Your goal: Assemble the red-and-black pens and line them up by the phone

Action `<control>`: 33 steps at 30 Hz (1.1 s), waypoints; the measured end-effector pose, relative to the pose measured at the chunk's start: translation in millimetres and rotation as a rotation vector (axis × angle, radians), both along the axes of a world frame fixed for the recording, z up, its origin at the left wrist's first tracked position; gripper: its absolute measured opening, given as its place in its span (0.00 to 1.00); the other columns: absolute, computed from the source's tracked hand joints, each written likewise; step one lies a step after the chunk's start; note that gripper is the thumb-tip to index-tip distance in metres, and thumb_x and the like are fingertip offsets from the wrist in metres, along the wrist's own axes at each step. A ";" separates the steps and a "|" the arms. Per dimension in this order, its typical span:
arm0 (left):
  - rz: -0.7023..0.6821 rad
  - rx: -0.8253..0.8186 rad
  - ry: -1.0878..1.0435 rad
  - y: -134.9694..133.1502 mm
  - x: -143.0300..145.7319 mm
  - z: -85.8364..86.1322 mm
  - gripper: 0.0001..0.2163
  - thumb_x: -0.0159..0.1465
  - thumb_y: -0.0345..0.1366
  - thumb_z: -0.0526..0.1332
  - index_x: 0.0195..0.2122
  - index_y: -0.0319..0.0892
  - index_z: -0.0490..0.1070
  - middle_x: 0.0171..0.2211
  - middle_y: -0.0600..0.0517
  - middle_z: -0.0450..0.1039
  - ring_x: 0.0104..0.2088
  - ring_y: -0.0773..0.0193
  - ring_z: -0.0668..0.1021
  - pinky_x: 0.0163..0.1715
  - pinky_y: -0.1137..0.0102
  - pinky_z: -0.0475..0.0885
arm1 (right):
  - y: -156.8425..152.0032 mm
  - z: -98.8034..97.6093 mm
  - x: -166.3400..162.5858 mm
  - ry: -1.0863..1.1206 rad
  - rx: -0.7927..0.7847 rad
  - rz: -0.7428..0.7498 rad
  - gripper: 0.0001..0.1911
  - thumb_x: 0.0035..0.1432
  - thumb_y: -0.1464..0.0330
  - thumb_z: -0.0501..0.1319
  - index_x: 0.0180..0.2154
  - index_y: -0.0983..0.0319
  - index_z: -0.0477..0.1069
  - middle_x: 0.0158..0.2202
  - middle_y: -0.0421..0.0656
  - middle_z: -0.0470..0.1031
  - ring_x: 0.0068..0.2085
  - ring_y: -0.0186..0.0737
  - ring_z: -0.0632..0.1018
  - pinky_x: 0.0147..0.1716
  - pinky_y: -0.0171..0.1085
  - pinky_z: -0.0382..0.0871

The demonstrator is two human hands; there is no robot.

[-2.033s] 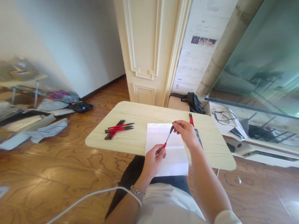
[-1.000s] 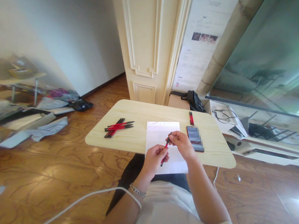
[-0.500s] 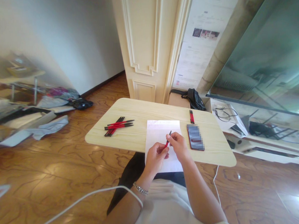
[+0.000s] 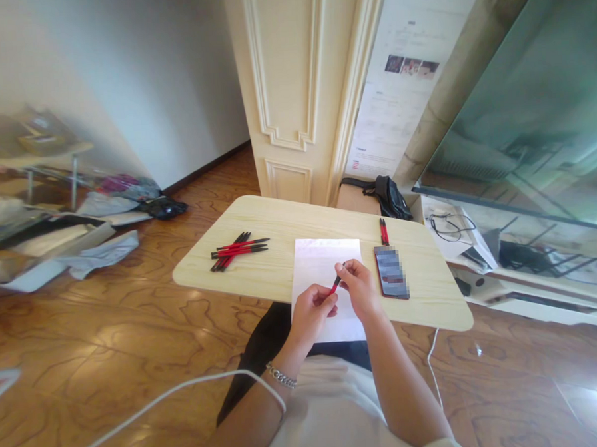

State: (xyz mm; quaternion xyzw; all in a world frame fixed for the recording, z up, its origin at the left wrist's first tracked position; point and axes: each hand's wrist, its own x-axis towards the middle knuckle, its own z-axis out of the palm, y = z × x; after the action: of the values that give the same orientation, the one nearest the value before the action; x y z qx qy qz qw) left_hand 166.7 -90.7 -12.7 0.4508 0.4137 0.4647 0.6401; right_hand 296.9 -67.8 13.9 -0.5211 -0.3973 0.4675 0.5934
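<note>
Between my two hands is a red pen with a black tip, tilted up to the right over a white sheet of paper. My left hand is closed around the red lower part of its barrel. The fingers of my right hand pinch the black upper end and cover part of it. Faint writing runs along the sheet's top edge. Left of the paper, several red and black pens lie crossed in a pile. Two similar pens lie side by side at the right, just beyond a phone.
The light wooden table has rounded corners. A white cable crosses my left forearm. Behind the table are a black bag and a cream door panel. Boxes and bags lie on the floor at left.
My right fingers have shifted slightly and now cover more of the pen's black end. My left hand keeps its hold, and the other pens stay where they were.
</note>
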 end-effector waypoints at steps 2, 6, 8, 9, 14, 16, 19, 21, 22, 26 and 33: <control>-0.007 -0.011 -0.008 0.6 -0.5 0.5 0.13 0.55 0.43 0.66 0.33 0.38 0.70 0.24 0.52 0.73 0.25 0.65 0.76 0.28 0.68 0.73 | -1.9 1.3 0.4 0.061 -0.008 0.060 0.16 0.51 0.54 0.63 0.35 0.59 0.72 0.31 0.41 0.74 0.31 0.34 0.72 0.29 0.33 0.64; -0.005 0.002 -0.015 2.0 -0.3 1.6 0.13 0.54 0.43 0.66 0.32 0.38 0.71 0.23 0.51 0.73 0.25 0.66 0.76 0.28 0.69 0.73 | -2.4 1.8 1.7 0.106 -0.011 0.103 0.17 0.53 0.55 0.62 0.39 0.60 0.74 0.36 0.45 0.76 0.36 0.37 0.74 0.32 0.34 0.65; 0.002 0.010 -0.010 1.9 -0.2 1.0 0.13 0.54 0.43 0.66 0.32 0.38 0.71 0.24 0.51 0.73 0.25 0.66 0.76 0.28 0.69 0.73 | -1.8 -1.2 0.7 0.096 0.007 0.055 0.14 0.51 0.57 0.64 0.34 0.61 0.74 0.32 0.43 0.76 0.33 0.35 0.73 0.31 0.34 0.64; 0.003 0.009 -0.006 1.7 -0.3 0.6 0.14 0.54 0.43 0.67 0.32 0.37 0.71 0.24 0.51 0.73 0.25 0.66 0.76 0.28 0.69 0.73 | -1.6 -2.9 -0.1 0.098 0.015 0.030 0.13 0.50 0.57 0.65 0.32 0.61 0.73 0.31 0.41 0.75 0.31 0.34 0.73 0.31 0.33 0.64; -0.027 -0.009 -0.020 0.3 -1.8 2.1 0.14 0.55 0.44 0.65 0.34 0.37 0.71 0.24 0.50 0.73 0.24 0.66 0.75 0.26 0.70 0.72 | -2.7 -3.8 -0.8 0.147 -0.007 0.049 0.14 0.50 0.56 0.64 0.34 0.59 0.74 0.32 0.41 0.76 0.33 0.35 0.73 0.31 0.33 0.64; -0.037 -0.001 -0.024 -0.1 -1.9 3.5 0.13 0.56 0.43 0.65 0.33 0.37 0.71 0.24 0.50 0.73 0.24 0.66 0.75 0.25 0.71 0.72 | -2.8 -2.0 1.1 0.146 -0.020 0.091 0.16 0.52 0.55 0.62 0.38 0.59 0.75 0.34 0.43 0.77 0.35 0.37 0.74 0.31 0.34 0.64; -0.033 0.016 -0.004 -0.4 -1.2 2.3 0.13 0.56 0.43 0.65 0.32 0.37 0.71 0.24 0.51 0.73 0.24 0.66 0.75 0.26 0.70 0.73 | -1.5 -2.7 3.2 0.091 -0.008 0.082 0.16 0.51 0.55 0.63 0.35 0.61 0.75 0.33 0.44 0.77 0.33 0.36 0.74 0.30 0.34 0.64; -0.012 0.027 0.019 -0.3 -0.5 -0.6 0.13 0.55 0.42 0.66 0.32 0.37 0.71 0.23 0.51 0.73 0.24 0.66 0.76 0.27 0.69 0.73 | -0.7 -5.3 3.1 0.042 0.011 0.008 0.15 0.49 0.56 0.65 0.30 0.62 0.73 0.29 0.42 0.76 0.28 0.34 0.72 0.29 0.34 0.63; -0.004 0.029 0.028 -0.2 -0.3 -2.0 0.13 0.55 0.42 0.66 0.32 0.37 0.70 0.23 0.51 0.73 0.24 0.66 0.76 0.28 0.69 0.74 | -0.7 -6.4 2.9 0.023 0.014 -0.029 0.15 0.48 0.56 0.66 0.27 0.62 0.72 0.26 0.40 0.74 0.26 0.32 0.70 0.28 0.34 0.62; -0.018 0.002 0.014 0.8 -0.4 -2.2 0.13 0.55 0.42 0.66 0.33 0.37 0.71 0.23 0.51 0.73 0.24 0.65 0.76 0.28 0.68 0.74 | -3.3 -4.0 3.0 0.043 0.000 0.000 0.15 0.48 0.55 0.66 0.29 0.61 0.71 0.27 0.39 0.74 0.27 0.32 0.71 0.28 0.33 0.63; -0.012 0.014 0.023 0.5 0.1 2.4 0.12 0.54 0.42 0.66 0.32 0.37 0.71 0.23 0.50 0.73 0.24 0.65 0.76 0.27 0.69 0.74 | -3.0 -2.7 1.8 0.055 0.014 0.050 0.15 0.51 0.56 0.64 0.31 0.61 0.74 0.30 0.42 0.76 0.30 0.34 0.73 0.29 0.33 0.63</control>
State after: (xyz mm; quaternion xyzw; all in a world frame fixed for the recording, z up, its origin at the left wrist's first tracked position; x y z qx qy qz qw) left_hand 166.7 -90.2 -10.3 0.4631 0.4151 0.4584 0.6349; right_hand 298.7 -70.8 11.3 -0.4941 -0.3970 0.4935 0.5956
